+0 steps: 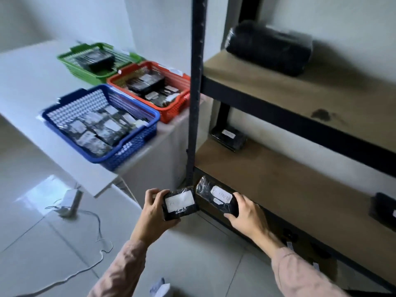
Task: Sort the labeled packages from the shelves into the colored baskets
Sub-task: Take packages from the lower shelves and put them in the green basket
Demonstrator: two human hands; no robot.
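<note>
Two black wrapped packages are held in front of the dark metal shelf post [194,103], low down near its foot. The left hand [153,213] is closed around a package with a large white label [180,203], gripped from its left side, with faint writing seen along the label's lower edge. The right hand [246,213] grasps a second labeled package [216,195] from its right end; this one is tilted and lies just right of the post, against the front edge of the lower wooden shelf [278,179]. The two packages are seen nearly touching at their inner ends.

To the left of the post, a white surface [32,82] carries three baskets. Nearest to the post is the red basket [171,112], with several labeled packages inside. The blue basket [137,144] is set in front of it, further from the post, and is also filled with labeled packages. The green basket [70,63] is placed behind, farthest from the post, with a dark package in it.

To the right of the post, a large black bundle [270,47] is seen on the upper wooden shelf [278,91]. A small labeled package [229,137] rests at the back of the lower shelf, and another dark package [383,209] is partly cut off at that shelf's far right. A white cable [100,239] lies on the tiled floor left of the post.
</note>
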